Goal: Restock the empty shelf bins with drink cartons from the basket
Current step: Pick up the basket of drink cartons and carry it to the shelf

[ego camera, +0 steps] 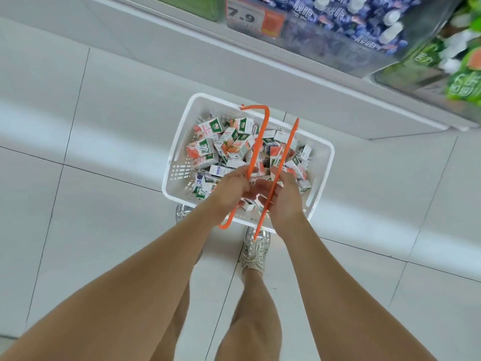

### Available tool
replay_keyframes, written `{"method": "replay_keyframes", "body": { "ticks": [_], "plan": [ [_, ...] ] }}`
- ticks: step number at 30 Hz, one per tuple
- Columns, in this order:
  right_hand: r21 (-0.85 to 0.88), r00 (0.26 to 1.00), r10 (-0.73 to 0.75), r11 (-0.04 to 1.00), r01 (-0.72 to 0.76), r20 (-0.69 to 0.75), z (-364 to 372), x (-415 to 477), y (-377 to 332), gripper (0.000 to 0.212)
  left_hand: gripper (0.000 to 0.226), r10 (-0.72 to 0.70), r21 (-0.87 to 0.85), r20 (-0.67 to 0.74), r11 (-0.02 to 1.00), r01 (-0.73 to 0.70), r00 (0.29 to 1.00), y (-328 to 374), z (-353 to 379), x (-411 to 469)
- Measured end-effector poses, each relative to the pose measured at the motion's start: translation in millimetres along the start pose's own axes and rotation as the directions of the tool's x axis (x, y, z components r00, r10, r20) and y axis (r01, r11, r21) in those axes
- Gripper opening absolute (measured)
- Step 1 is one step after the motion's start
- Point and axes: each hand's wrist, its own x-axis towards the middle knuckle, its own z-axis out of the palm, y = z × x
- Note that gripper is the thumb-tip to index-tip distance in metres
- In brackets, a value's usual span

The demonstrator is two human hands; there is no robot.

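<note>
A white plastic basket (322, 162) with two raised orange handles stands below me, filled with several small drink cartons (208, 149) in white, green and orange. My left hand (229, 190) curls its fingers round the left orange handle (256, 147) over the basket's near side. My right hand (285, 198) is close beside it. The right orange handle (287, 147) runs across its fairly straight fingers, and no clear grip shows. The near rim of the basket covers the toes of my shoes (253, 250).
A white shelf unit runs along the top right. Its clear bins hold blue-wrapped bottles (364, 19) and green packs (466, 82), with a 7.9 price tag (247, 15) to the left. White floor tiles (104, 126) surround the basket.
</note>
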Motion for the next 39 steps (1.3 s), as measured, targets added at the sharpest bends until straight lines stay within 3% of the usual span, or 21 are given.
{"method": "replay_keyframes", "body": {
  "ticks": [2, 3, 9, 18, 24, 30, 36, 39],
  "plan": [
    [-0.033, 1.000, 0.017, 0.999, -0.017, 0.000, -5, -6, -10, 0.032, 0.021, 0.003, -0.122, -0.075, 0.992, -0.012, 0.997, 5, -8, -5],
    [-0.038, 0.999, 0.036, 0.999, -0.036, -0.012, -8, -11, -14, 0.036, 0.018, 0.002, -0.189, -0.119, 0.982, -0.025, 0.993, 6, -14, -9],
    [-0.193, 0.999, 0.044, 0.980, -0.043, -0.002, -24, -60, -13, 0.046, 0.038, -0.019, -0.261, -0.272, 0.964, -0.054, 0.962, -4, -43, -60],
    [-0.380, 0.989, 0.061, 0.925, -0.007, 0.131, 49, -202, -22, 0.042, 0.039, 0.035, -0.507, -0.374, 0.829, -0.236, 0.927, -19, -100, -217],
    [-0.503, 0.969, 0.049, 0.861, 0.082, 0.243, 152, -324, -22, 0.054, 0.048, -0.010, -0.610, -0.510, 0.709, -0.354, 0.860, -26, -193, -355],
    [-0.565, 0.924, 0.076, 0.809, 0.163, 0.376, 295, -441, -30, 0.053, 0.057, -0.074, -0.680, -0.616, 0.551, -0.483, 0.784, 2, -306, -475],
    [-0.584, 0.808, 0.119, 0.752, 0.306, 0.577, 456, -533, -36, 0.053, 0.055, -0.046, -0.624, -0.728, 0.457, -0.634, 0.684, 46, -446, -567],
    [-0.583, 0.760, 0.140, 0.732, 0.352, 0.634, 540, -563, -37, 0.055, 0.055, -0.045, -0.594, -0.759, 0.457, -0.662, 0.649, 74, -518, -598]
  ]
}}
